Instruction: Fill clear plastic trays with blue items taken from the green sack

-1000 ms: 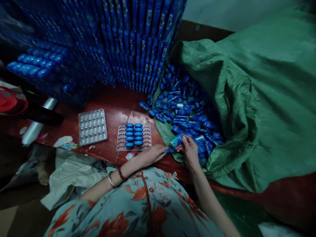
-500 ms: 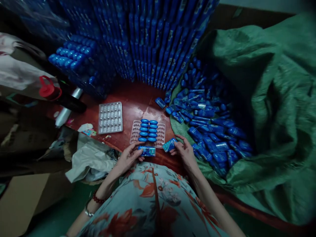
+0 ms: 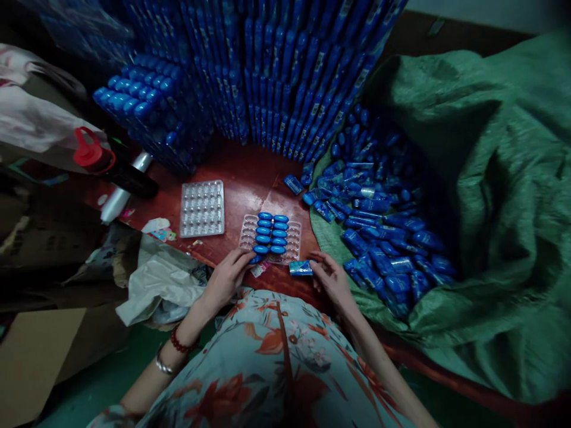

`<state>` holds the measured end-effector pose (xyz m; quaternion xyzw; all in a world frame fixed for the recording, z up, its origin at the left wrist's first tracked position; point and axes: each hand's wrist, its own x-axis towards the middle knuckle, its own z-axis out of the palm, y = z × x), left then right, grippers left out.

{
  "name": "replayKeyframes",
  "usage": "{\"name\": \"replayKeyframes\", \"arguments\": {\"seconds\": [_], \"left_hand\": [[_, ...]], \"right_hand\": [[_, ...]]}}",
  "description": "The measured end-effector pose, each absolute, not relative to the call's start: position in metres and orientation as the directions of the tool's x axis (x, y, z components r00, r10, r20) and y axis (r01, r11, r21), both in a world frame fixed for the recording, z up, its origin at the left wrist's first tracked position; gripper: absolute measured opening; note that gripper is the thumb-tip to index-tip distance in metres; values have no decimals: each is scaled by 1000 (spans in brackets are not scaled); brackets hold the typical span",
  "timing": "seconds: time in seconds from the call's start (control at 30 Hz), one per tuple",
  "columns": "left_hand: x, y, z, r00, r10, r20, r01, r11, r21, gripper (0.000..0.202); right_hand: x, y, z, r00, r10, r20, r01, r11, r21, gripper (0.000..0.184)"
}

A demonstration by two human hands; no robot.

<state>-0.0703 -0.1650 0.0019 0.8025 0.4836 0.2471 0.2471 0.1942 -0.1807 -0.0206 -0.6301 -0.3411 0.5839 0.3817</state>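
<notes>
My left hand point(image 3: 229, 273) is closed, its fingertips around a small blue pack point(image 3: 256, 259) at the near-left edge of a clear plastic tray point(image 3: 293, 241). The fingers partly hide this pack. Beneath them shows a pink and white printed piece point(image 3: 260, 269). Two columns of glossy blue oval packs point(image 3: 264, 232) fill the tray's middle, with bare moulded pockets on both sides. To the right, my right hand point(image 3: 332, 278) grips the end of another blue printed pack point(image 3: 300, 268), held level just off the tray's near-right corner.
A second clear tray point(image 3: 202, 208) lies left on the red tabletop point(image 3: 243, 169). Tall blue stacks point(image 3: 285, 89) stand behind. Loose blue packs point(image 3: 383, 238) heap in a green woven sack point(image 3: 499, 148) at right. A black bottle with a red lid point(image 3: 93, 156) leans at left.
My left hand's pack has moved up to the tray edge and turned, now mostly hidden by the fingers. The pack in my right hand has swung from tilted to level.
</notes>
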Motion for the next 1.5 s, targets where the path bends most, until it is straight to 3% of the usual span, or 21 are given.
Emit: {"name": "replayKeyframes", "arguments": {"seconds": [0.23, 0.37, 0.5, 0.63, 0.73, 0.8, 0.87, 0.93, 1.03, 1.13, 1.3, 1.4, 1.5], "left_hand": [[-70, -159, -4, 574, 805, 151, 706, -580, 407, 42], [-65, -159, 3, 603, 795, 61, 733, -583, 350, 42], [-51, -159, 7, 597, 802, -18, 774, -570, 278, 42], [-39, -156, 7, 572, 818, -65, 805, -544, 235, 37], [-42, -154, -1, 592, 806, 7, 772, -570, 281, 35], [-48, -155, -9, 594, 796, 114, 732, -594, 335, 38], [-54, -156, -18, 561, 797, 225, 706, -603, 372, 43], [-58, -156, -26, 526, 782, 336, 686, -623, 376, 46], [-59, -155, -32, 497, 742, 451, 655, -661, 365, 43], [-59, -151, -34, 486, 746, 454, 638, -658, 399, 39], [-60, -148, -37, 489, 751, 445, 602, -659, 450, 36], [-61, -146, -39, 502, 753, 426, 590, -658, 468, 37], [-62, -144, -37, 479, 766, 429, 607, -642, 468, 36]], "right_hand": [[197, -182, -12, -83, 833, -547, -203, -551, -809, 47], [190, -177, -16, -9, 840, -542, -189, -533, -825, 51], [184, -170, -21, 100, 873, -478, -76, -472, -878, 42], [182, -168, -20, 81, 903, -422, 25, -426, -905, 39], [178, -171, -17, 26, 943, -332, 185, -331, -925, 35], [174, -173, -16, -27, 983, -183, 353, -162, -922, 31], [168, -171, -15, -127, 992, 6, 534, 74, -842, 29], [163, -165, -14, -263, 959, 109, 687, 265, -677, 29], [157, -153, -5, -408, 912, 40, 838, 392, -381, 27], [151, -145, 10, -486, 871, -69, 867, 470, -166, 31], [128, -151, 30, -435, 895, -101, 900, 436, -14, 34], [111, -156, 33, -389, 918, -78, 919, 393, 39, 35], [105, -154, 33, -355, 920, -164, 929, 367, 42, 30]]}}
